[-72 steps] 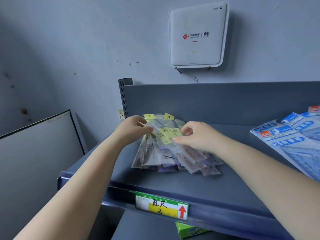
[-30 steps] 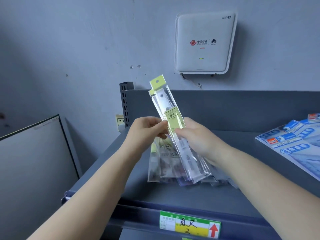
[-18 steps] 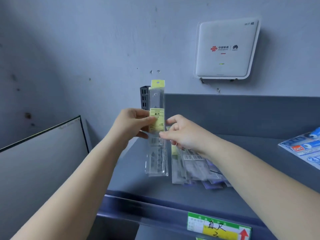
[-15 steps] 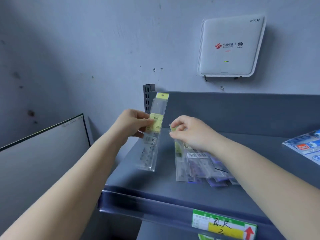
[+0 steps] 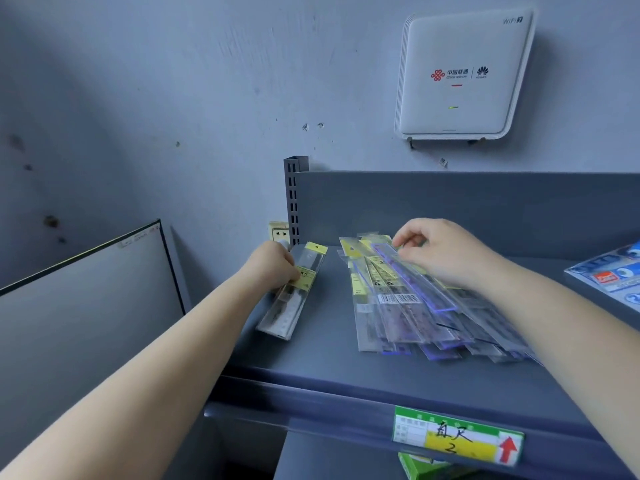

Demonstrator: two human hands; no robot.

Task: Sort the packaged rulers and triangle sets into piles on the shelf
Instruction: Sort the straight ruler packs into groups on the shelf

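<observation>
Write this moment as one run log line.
left hand: holds single ruler pack on shelf | right hand: pinches pack in ruler pile

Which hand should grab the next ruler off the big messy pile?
Probably the right hand: its curled fingers are already on top of the mixed pile. The left hand is busy holding the single packaged ruler at the shelf's left end.

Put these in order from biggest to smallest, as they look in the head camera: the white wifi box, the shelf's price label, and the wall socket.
1. White wifi box, clearly the biggest.
2. Price label, helped by being nearest the camera.
3. Wall socket, smallest, though partly hidden behind the left hand and the shelf's upright.
</observation>
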